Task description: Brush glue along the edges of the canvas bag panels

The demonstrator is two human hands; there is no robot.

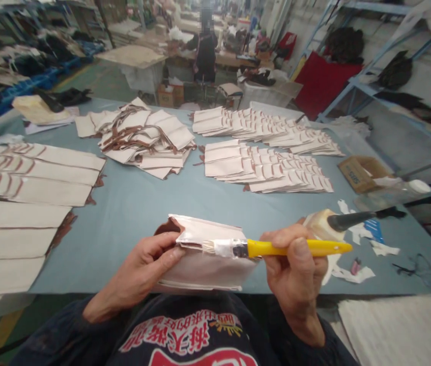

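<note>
My left hand pinches the left end of a folded off-white piece with a brown inner side, held at the table's front edge. In my right hand is a brush with a yellow handle. The brush's pale, whitish bristles touch the upper edge of the folded piece. Just behind my right hand stands a whitish container with a dark-handled tool lying across it.
Overlapping rows of off-white pieces lie at the left and back right. A loose pile sits between them. At the right are a cardboard box, a jar, scraps and eyeglasses. A person is farther back.
</note>
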